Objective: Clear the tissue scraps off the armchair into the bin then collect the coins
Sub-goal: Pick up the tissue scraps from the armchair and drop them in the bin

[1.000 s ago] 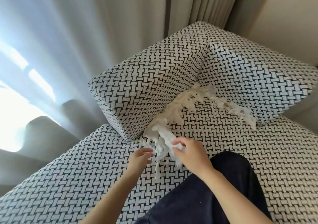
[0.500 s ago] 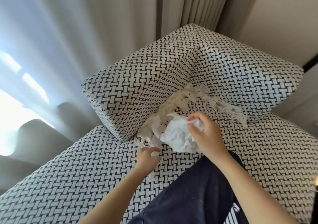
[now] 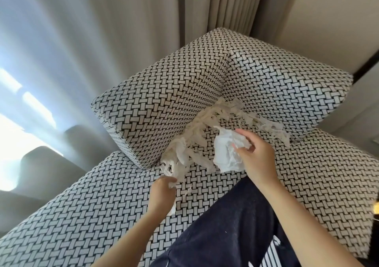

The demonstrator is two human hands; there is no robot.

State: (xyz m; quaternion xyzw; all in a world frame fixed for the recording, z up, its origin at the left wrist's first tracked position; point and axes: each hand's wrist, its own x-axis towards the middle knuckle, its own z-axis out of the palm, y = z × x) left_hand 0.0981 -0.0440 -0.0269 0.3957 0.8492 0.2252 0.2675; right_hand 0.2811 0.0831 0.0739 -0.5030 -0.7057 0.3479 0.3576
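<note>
The armchair [image 3: 307, 174] is covered in black-and-white woven-pattern fabric. White tissue scraps [image 3: 205, 127] lie strewn along the crease where the seat meets the back cushions. My right hand [image 3: 256, 160] is raised above the seat, shut on a crumpled wad of tissue [image 3: 227, 151]. My left hand [image 3: 162, 192] is lower, at the near end of the strip, with its fingers closed on a few thin shreds [image 3: 174, 170]. No bin and no coins are in view.
My dark blue trouser leg [image 3: 225, 229] rests on the seat in front. Two patterned cushions [image 3: 164, 94] meet at the corner behind the scraps. Beige curtains [image 3: 215, 6] and a sheer curtain [image 3: 61, 51] hang behind the chair.
My right hand has lifted a bunched wad of tissue off the seat and moved it up and right. My left hand has reached forward and closed on scraps at the strip's near end.
</note>
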